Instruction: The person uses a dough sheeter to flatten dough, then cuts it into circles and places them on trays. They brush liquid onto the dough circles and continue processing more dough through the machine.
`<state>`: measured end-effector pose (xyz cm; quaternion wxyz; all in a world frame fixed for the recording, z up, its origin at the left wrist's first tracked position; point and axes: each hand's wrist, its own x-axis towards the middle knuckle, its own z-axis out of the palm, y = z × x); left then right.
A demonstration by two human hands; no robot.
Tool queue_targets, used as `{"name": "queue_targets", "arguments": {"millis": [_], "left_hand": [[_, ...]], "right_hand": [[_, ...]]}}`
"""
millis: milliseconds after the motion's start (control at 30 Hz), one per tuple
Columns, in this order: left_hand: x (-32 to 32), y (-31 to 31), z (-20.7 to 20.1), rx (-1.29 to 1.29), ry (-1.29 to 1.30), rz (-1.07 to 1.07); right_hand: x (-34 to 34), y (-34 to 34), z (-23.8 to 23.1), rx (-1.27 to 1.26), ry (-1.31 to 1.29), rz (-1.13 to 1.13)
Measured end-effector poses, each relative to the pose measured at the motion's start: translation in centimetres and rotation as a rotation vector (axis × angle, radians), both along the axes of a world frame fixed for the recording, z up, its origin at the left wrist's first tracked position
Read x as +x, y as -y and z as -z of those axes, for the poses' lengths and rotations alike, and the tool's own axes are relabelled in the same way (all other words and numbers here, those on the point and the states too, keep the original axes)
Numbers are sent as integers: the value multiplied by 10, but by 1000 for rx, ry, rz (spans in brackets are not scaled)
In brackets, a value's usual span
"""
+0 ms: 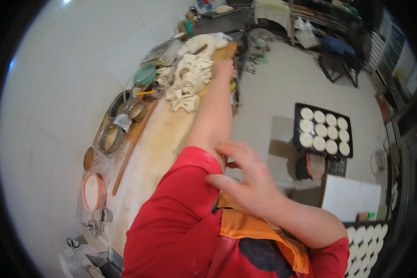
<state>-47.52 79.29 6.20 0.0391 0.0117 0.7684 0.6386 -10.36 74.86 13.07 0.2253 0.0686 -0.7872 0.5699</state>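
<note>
My left arm stretches far along the floured table, and my left hand point(223, 69) is at its far right edge, beside the wooden board point(230, 50). Its fingers look curled; whatever they hold is hidden. Just left of it lies a large, torn-looking mass of white dough point(192, 74). My right hand point(246, 178) is open in front of my body, thumb apart from the fingers, close by my left elbow and the red sleeve point(185, 180). It holds nothing that I can see.
A long rolling pin point(133, 149) lies on the table point(149, 160), beside bowls and an orange-rimmed tub point(93, 192) along the wall. On the right, a black tray point(323, 107) bears round white dough pieces; another dough tray point(388, 224) is lower right. Farther off stand a fan point(260, 46) and folding stool point(338, 48).
</note>
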Motion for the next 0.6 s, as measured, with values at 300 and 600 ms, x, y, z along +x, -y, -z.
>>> {"name": "queue_targets", "arguments": {"millis": [300, 600], "left_hand": [[-201, 230, -55, 113, 50, -534], [-281, 393, 45, -1142, -319, -342]], "right_hand": [[-134, 77, -47, -32, -171, -633], [-291, 108, -35, 201, -115, -851]]}}
